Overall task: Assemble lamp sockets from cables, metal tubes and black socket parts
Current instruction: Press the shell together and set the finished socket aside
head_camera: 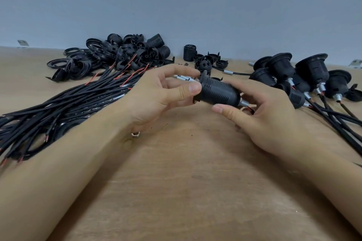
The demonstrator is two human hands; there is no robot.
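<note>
Black socket body [218, 92] is held mid-air above worktop [176, 182], rim end pinched by left hand [156, 92], tube end w/ cable gripped by right hand [260, 111]. Judged light, stiff plastic; best taken at ribbed barrel.

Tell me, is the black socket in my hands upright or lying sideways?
Sideways: the black socket lies roughly level above the table, flange toward the left hand, metal tube end toward the right hand.
</note>
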